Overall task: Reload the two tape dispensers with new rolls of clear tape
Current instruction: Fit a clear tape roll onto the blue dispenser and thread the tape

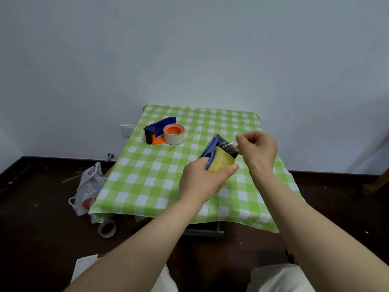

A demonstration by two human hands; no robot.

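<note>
My left hand (202, 180) grips a blue tape dispenser (210, 151) with a yellowish roll of tape (222, 162) mounted in it, held above the green checked table (151, 178). My right hand (260, 148) pinches the thin free end of the tape (230, 144) by the dispenser's black roller, near the serrated tip. A second dispenser (156, 131), blue and orange, lies at the table's far left with a clear tape roll (174, 134) on its orange hub.
On the dark floor left of the table sit a plastic bag (88, 186) and a used tape roll (107, 228). A sheet of paper (84, 266) lies near my knees. A wall socket (127, 130) is behind the table.
</note>
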